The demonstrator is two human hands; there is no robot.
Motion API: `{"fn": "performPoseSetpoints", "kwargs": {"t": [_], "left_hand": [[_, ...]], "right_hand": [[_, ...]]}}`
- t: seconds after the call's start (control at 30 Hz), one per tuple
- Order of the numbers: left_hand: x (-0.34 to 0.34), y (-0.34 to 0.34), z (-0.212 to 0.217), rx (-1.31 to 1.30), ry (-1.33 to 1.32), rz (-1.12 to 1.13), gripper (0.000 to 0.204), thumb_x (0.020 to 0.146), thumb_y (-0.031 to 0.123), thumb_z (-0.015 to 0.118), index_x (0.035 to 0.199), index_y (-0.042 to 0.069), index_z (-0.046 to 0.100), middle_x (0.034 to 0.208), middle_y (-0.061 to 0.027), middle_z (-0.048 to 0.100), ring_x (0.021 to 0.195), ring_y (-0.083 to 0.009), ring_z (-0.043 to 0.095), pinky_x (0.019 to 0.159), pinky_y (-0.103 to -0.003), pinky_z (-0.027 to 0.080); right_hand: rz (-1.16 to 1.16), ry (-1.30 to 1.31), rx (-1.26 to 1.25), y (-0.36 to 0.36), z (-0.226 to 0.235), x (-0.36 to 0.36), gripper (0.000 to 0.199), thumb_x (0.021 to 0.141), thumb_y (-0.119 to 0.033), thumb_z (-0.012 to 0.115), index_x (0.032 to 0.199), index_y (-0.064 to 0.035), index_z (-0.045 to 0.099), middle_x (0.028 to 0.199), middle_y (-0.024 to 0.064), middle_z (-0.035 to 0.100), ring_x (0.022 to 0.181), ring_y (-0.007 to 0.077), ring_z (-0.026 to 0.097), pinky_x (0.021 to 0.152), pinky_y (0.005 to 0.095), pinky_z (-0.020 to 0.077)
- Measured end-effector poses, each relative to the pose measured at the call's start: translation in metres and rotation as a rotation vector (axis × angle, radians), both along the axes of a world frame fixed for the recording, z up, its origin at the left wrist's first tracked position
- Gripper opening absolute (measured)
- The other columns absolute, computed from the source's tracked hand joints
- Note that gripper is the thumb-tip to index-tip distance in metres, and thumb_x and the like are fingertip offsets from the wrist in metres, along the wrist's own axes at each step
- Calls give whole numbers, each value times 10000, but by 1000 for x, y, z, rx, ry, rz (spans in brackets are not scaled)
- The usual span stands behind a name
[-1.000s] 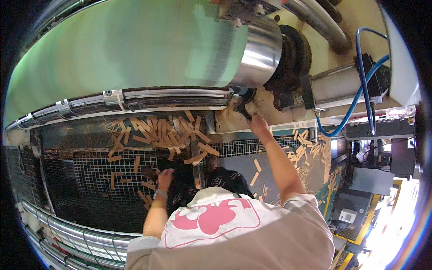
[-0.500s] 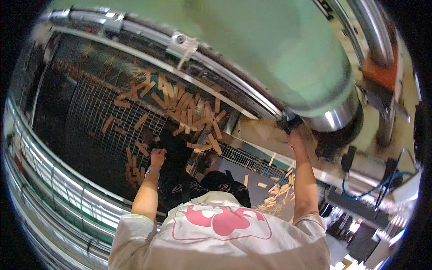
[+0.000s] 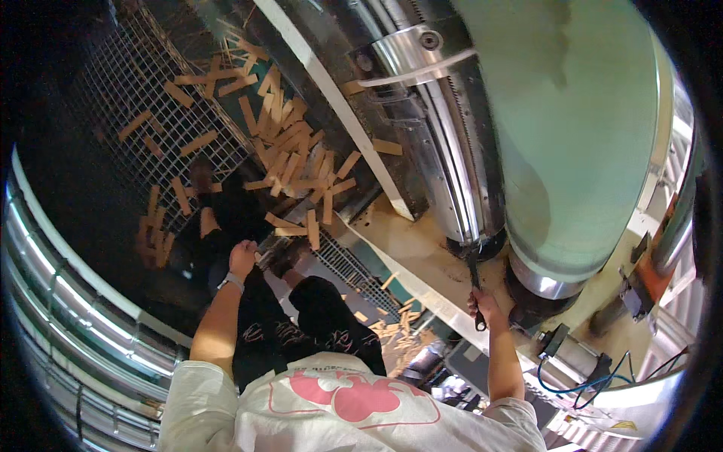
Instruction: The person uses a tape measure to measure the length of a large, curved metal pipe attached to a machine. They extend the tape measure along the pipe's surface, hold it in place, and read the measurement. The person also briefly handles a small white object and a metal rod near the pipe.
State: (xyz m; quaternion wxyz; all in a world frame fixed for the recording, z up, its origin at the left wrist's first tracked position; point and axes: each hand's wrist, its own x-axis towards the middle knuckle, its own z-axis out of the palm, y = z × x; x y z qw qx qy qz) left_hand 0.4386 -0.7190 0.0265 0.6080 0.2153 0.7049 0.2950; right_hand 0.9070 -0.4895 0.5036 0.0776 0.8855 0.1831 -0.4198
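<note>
My right hand (image 3: pixel 486 307) is shut on a dark-handled tool (image 3: pixel 474 276) whose tip reaches up under the end of a large pale green roller (image 3: pixel 580 128) with a shiny metal end cap (image 3: pixel 544 285). My left hand (image 3: pixel 242 256) rests on my knee, above a wristband, close to a pile of several flat wooden strips (image 3: pixel 290 162) that lies on a metal mesh grate (image 3: pixel 135 90). Nothing shows in the left hand, and its fingers are curled.
A toothed metal bar (image 3: pixel 448 143) runs beside the roller. More wooden strips lie scattered on the grate and on the tan floor plate (image 3: pixel 410 252). Ribbed metal rails (image 3: pixel 68 301) curve along the left. Blue hoses (image 3: pixel 595 380) and machine parts sit at the lower right.
The view has swung round, so the roller now stands at the right. My right hand stays by the roller's end, with the tool now plain in it; my left hand stays low by the strips.
</note>
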Motion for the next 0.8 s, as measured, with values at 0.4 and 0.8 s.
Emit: {"fn": "performPoseSetpoints", "kwargs": {"t": [0.4, 0.8], "left_hand": [[33, 177, 5, 371, 195, -147, 73, 774, 100, 558, 811, 38, 571, 725, -202, 556, 728, -379, 536, 634, -440, 424], [-2, 466, 27, 1565, 898, -410, 194, 764, 213, 607, 840, 36, 588, 820, -86, 533, 872, -253, 497, 732, -363, 404]], "right_hand": [[53, -79, -19, 12, 6, -52, 296, 923, -317, 457, 714, -108, 445, 530, -10, 382, 414, 112, 350, 361, 273, 295], [1034, -1306, 5, -28, -26, -25, 290, 843, -333, 553, 816, -48, 593, 576, 115, 570, 492, 237, 567, 454, 368, 445]]}}
